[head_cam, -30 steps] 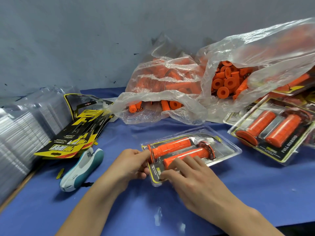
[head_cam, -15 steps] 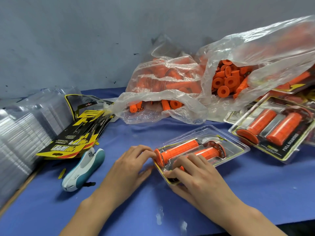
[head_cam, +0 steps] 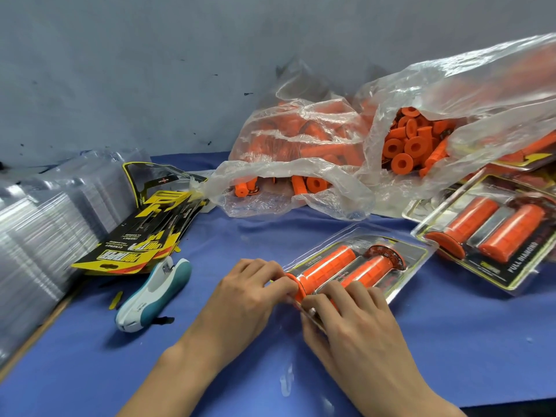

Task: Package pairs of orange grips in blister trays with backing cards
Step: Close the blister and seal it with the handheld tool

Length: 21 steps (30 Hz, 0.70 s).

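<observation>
The blister tray [head_cam: 358,263] in hand lies on the blue surface [head_cam: 451,341] just in front of the person, already holding 2 orange grips [head_cam: 346,266] side by side over a yellow-edged backing card, so this pack looks loaded and is, by my reading, at the closing stage. The left hand [head_cam: 249,293] pinches the tray's near-left corner with curled fingers, and the right hand [head_cam: 349,320] lies over the near edge with its fingers bent down onto the plastic, pressing or gripping the rim. To the right, touching nothing in hand, a finished pack [head_cam: 487,236] with 2 grips sits at the front of what seems a small pile. Much remains: 2 clear bags [head_cam: 301,152] at the back hold many loose grips, a stack of printed cards [head_cam: 141,236] lies at the left with a teal-and-white stapler [head_cam: 153,296] just beside it, and empty clear trays [head_cam: 39,224] are piled at the far left. The hands cover the tray's near edge, so whether it is snapped closed or stapled cannot be told; the pile at right is cut off by the frame, and the bag contents blur behind the plastic.
</observation>
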Available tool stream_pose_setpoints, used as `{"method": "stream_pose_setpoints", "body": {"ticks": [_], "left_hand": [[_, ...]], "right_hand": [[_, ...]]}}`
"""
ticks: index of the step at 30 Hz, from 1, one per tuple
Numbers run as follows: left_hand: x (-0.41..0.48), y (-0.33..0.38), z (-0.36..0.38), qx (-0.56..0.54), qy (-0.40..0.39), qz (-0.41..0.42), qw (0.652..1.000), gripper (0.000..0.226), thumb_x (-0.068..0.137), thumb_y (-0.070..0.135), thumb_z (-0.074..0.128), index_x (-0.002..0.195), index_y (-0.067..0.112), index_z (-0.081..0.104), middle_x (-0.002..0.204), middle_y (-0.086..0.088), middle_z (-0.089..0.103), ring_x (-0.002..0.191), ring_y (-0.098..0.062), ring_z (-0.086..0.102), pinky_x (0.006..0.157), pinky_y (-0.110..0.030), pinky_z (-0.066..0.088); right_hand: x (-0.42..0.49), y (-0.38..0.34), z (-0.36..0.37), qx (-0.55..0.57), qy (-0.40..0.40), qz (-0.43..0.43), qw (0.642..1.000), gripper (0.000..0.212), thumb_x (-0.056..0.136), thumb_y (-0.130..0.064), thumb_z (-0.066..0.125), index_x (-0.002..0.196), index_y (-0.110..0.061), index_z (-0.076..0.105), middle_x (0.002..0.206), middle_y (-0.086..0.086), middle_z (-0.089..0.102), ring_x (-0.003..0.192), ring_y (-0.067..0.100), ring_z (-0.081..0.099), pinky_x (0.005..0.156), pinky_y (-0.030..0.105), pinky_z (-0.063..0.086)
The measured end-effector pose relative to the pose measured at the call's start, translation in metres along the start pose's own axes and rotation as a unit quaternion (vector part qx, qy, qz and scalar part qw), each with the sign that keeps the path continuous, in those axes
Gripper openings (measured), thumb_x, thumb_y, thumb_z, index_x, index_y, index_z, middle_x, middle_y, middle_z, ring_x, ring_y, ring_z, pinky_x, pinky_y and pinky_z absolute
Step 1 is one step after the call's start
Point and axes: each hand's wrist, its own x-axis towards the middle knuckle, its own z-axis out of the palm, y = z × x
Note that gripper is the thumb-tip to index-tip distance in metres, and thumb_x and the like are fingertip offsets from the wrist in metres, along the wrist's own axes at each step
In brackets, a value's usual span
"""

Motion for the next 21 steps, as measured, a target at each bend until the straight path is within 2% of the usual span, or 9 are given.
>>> {"method": "stream_pose_setpoints", "body": {"ticks": [3, 6, 10, 14, 17, 21], "left_hand": [[-0.002, 0.003, -0.001, -0.045, -0.013, -0.014, 0.999, 0.022, 0.098, 0.028, 0.05, 0.093, 0.019, 0.07, 0.094, 0.004, 0.065, 0.082, -0.019, 0.061, 0.077, -0.03, 0.047], [-0.005, -0.002, 0.0, -0.046, -0.029, -0.028, 0.998, 0.026, 0.097, 0.036, 0.051, 0.096, 0.02, 0.07, 0.099, 0.006, 0.066, 0.089, -0.018, 0.063, 0.079, -0.031, 0.048], [-0.006, -0.006, 0.007, -0.032, 0.008, -0.038, 0.999, 0.009, 0.088, 0.03, 0.066, 0.089, 0.021, 0.07, 0.092, 0.009, 0.065, 0.086, -0.013, 0.058, 0.078, -0.026, 0.044], [-0.003, -0.005, 0.012, -0.008, 0.027, -0.03, 0.999, 0.008, 0.091, 0.027, 0.061, 0.088, 0.024, 0.067, 0.089, 0.011, 0.062, 0.085, -0.014, 0.056, 0.078, -0.028, 0.045], [-0.003, -0.005, 0.015, 0.015, 0.031, -0.022, 0.999, 0.008, 0.088, 0.019, 0.068, 0.089, 0.026, 0.065, 0.089, 0.01, 0.061, 0.086, -0.016, 0.056, 0.078, -0.03, 0.046], [-0.003, -0.004, 0.015, 0.002, 0.041, -0.019, 0.999, 0.006, 0.091, 0.021, 0.063, 0.089, 0.025, 0.066, 0.09, 0.009, 0.062, 0.087, -0.015, 0.055, 0.079, -0.028, 0.044]], "right_hand": [[-0.002, 0.001, 0.0, 0.002, 0.009, 0.006, 1.0, 0.021, 0.091, -0.033, 0.052, 0.083, -0.024, 0.069, 0.082, -0.004, 0.061, 0.07, 0.023, 0.055, 0.066, 0.037, 0.045], [-0.003, 0.005, 0.0, 0.005, 0.019, 0.0, 1.0, 0.021, 0.092, -0.032, 0.053, 0.083, -0.023, 0.07, 0.081, -0.004, 0.061, 0.069, 0.023, 0.054, 0.065, 0.036, 0.046], [-0.005, 0.007, 0.0, 0.008, 0.034, -0.01, 0.999, 0.02, 0.092, -0.03, 0.056, 0.081, -0.023, 0.07, 0.079, -0.004, 0.061, 0.067, 0.023, 0.054, 0.063, 0.037, 0.047], [-0.004, 0.001, -0.002, -0.038, 0.036, 0.003, 0.999, 0.019, 0.089, -0.026, 0.055, 0.076, -0.021, 0.069, 0.075, -0.002, 0.059, 0.063, 0.025, 0.053, 0.061, 0.038, 0.045], [-0.001, -0.009, 0.0, -0.075, 0.042, 0.039, 0.996, 0.016, 0.082, -0.02, 0.058, 0.067, -0.021, 0.063, 0.067, 0.0, 0.055, 0.057, 0.025, 0.052, 0.055, 0.038, 0.045], [0.002, -0.012, 0.003, -0.091, 0.038, 0.042, 0.994, 0.024, 0.087, -0.025, 0.052, 0.064, -0.022, 0.059, 0.064, 0.0, 0.052, 0.054, 0.024, 0.052, 0.051, 0.037, 0.045]]}}
